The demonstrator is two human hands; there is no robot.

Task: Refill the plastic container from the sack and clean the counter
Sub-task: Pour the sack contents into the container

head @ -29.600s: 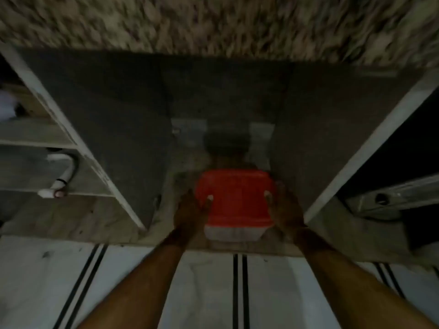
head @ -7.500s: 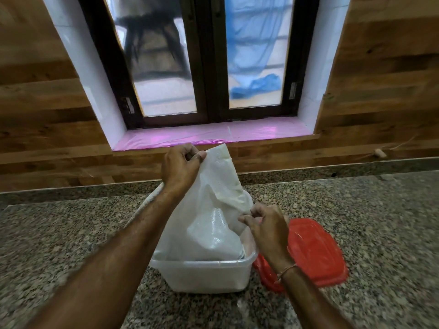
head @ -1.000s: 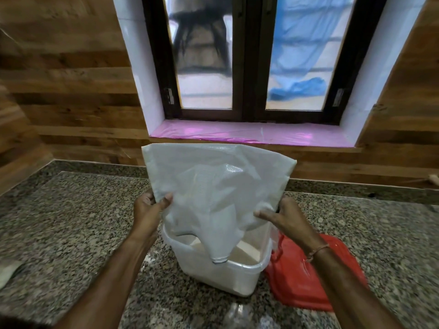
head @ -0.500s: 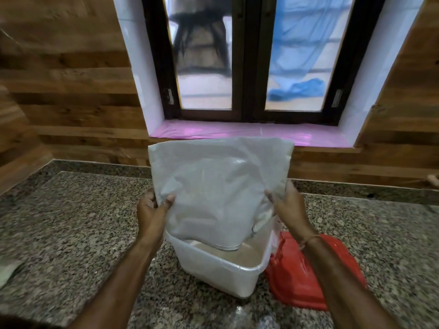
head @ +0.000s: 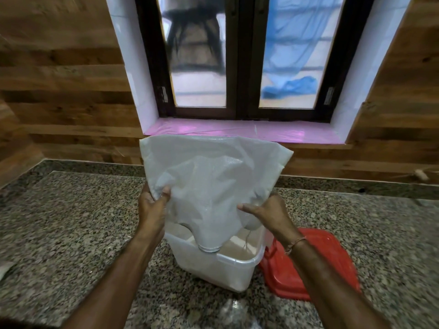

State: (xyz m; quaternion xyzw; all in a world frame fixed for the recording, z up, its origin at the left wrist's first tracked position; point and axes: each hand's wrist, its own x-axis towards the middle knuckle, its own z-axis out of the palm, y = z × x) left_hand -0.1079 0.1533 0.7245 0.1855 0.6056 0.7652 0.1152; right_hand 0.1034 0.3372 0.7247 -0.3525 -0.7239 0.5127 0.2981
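A white woven sack (head: 213,176) hangs upside down over a clear plastic container (head: 221,269) that stands on the granite counter (head: 71,222). The sack's narrowed mouth dips into the container, which holds a pale powder. My left hand (head: 152,207) grips the sack's left edge, thumb in front. My right hand (head: 263,210) holds its right side, thumb on the front and fingers behind the fabric. The container's red lid (head: 330,257) lies on the counter just to the right, partly behind my right forearm.
A wood-panelled wall and a dark-framed window with a pink sill (head: 237,130) stand behind the counter. A pale scrap (head: 4,269) lies at the counter's left edge. A faint whitish smear (head: 237,312) marks the granite in front of the container.
The sack has been raised and shaken out since half a second ago; its mouth has narrowed again and dips into the container. My right hand has slid lower on the sack's side.
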